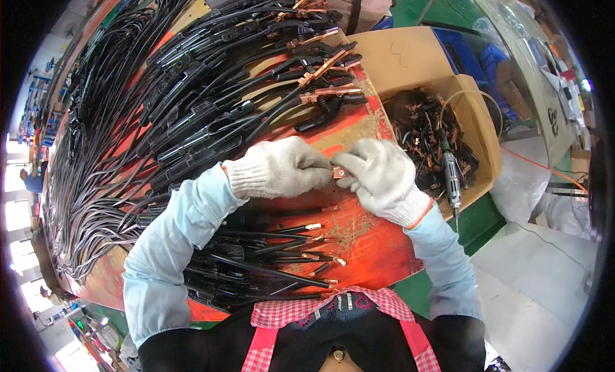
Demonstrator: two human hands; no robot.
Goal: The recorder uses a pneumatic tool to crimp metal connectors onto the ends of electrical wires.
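Both my hands wear off-white knitted gloves and meet over the red worktable (pixel 378 244). A small copper clamp piece (pixel 338 173) with a round hole shows between them. My right hand (pixel 379 176) pinches this piece between thumb and fingers. My left hand (pixel 285 167) is closed just to its left, fingertips nearly touching the right ones; what it grips is hidden by the glove. Beyond the hands lie black cable clamps with copper jaws (pixel 327 67). Nearer me, black cables with bare copper ends (pixel 311 228) lie side by side.
Long black cables (pixel 102 160) cover the table's left side. At right, an open cardboard box (pixel 483 122) holds many copper-and-black clamp parts (pixel 416 125). A power screwdriver (pixel 452 180) hangs over the box, bit downward. Blue bins (pixel 464 51) stand behind it.
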